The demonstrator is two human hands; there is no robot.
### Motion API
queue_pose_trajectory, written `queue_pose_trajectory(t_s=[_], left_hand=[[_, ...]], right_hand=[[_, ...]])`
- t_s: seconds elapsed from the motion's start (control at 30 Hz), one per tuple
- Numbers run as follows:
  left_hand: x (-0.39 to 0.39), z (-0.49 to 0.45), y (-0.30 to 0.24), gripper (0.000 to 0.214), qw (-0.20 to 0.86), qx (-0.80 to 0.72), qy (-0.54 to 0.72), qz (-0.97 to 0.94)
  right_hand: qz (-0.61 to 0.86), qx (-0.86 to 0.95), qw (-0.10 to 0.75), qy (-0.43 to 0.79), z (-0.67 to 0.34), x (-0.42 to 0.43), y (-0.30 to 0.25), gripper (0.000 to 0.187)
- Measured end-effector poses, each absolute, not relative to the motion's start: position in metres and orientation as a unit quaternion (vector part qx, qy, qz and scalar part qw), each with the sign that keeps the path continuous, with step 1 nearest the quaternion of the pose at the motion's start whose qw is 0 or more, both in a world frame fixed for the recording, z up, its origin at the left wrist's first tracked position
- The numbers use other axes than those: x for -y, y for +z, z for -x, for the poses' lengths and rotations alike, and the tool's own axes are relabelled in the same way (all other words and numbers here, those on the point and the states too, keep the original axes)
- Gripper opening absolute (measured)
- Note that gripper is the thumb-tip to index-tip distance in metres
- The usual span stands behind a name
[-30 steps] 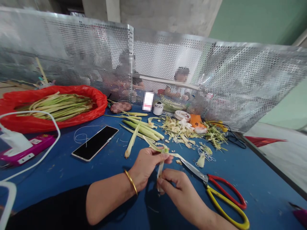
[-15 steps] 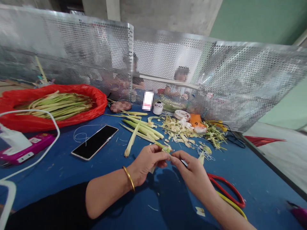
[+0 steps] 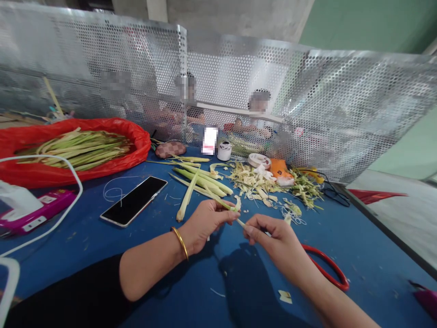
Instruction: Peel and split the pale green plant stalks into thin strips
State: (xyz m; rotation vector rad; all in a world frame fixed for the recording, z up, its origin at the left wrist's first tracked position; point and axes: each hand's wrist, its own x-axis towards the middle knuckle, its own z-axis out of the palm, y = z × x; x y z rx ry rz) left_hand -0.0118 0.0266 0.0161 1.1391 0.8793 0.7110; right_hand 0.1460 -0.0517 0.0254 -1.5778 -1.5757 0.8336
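Note:
My left hand (image 3: 206, 222), with a gold bangle at the wrist, is closed around a green plant stalk (image 3: 223, 204). A pale curled strip (image 3: 237, 203) stands up from the stalk at my fingertips. My right hand (image 3: 268, 234) pinches the thin pale end of the same stalk, a short gap from the left fingers. Something small and shiny shows at my right palm, too hidden to name. Beyond the hands lie several loose green stalks (image 3: 206, 183). Under my right forearm is a red looped handle (image 3: 327, 266), mostly covered.
A red bag (image 3: 136, 152) of stalks lies at left, near a phone (image 3: 134, 202) and a purple power strip (image 3: 51, 207) with a white cable. Peelings (image 3: 252, 184), a tape roll (image 3: 259, 161) and a white jar (image 3: 224, 151) stand before a perforated metal screen (image 3: 235, 82); people sit behind it.
My right hand has moved slightly away from the left, so more of the thin pale stalk end shows between them. A pale strip now curls upward by the left fingertips.

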Motion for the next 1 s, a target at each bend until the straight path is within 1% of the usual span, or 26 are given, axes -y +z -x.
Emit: queue_pose_trajectory(t_s=[0.17, 0.23, 0.37, 0.47, 0.6, 0.7, 0.87, 1.0], left_hand=[[-0.029, 0.015, 0.015, 0.037, 0.748, -0.343, 0.273, -0.499], [-0.028, 0.015, 0.016, 0.040, 0.758, -0.330, 0.260, -0.499], [-0.021, 0.014, 0.017, 0.045, 0.747, -0.327, 0.230, -0.530], [-0.016, 0.012, 0.017, 0.039, 0.725, -0.342, 0.215, -0.557], [-0.012, 0.010, 0.015, 0.024, 0.675, -0.372, 0.223, -0.596], [-0.011, 0.010, 0.014, 0.017, 0.658, -0.361, 0.216, -0.624], [-0.010, 0.012, 0.016, 0.016, 0.655, -0.335, 0.204, -0.646], [-0.010, 0.012, 0.016, 0.015, 0.660, -0.328, 0.194, -0.648]], right_hand=[[0.609, 0.603, 0.383, 0.345, -0.148, 0.046, 0.021, 0.031], [0.611, 0.580, 0.402, 0.359, -0.148, 0.043, 0.016, 0.034], [0.592, 0.494, 0.479, 0.421, -0.144, 0.041, 0.008, 0.036], [0.573, 0.421, 0.531, 0.461, -0.139, 0.043, 0.005, 0.034], [0.564, 0.398, 0.573, 0.442, -0.136, 0.044, 0.005, 0.029], [0.570, 0.395, 0.591, 0.412, -0.138, 0.043, 0.005, 0.027], [0.582, 0.390, 0.612, 0.368, -0.141, 0.040, 0.004, 0.024], [0.595, 0.416, 0.590, 0.352, -0.146, 0.037, 0.000, 0.026]])
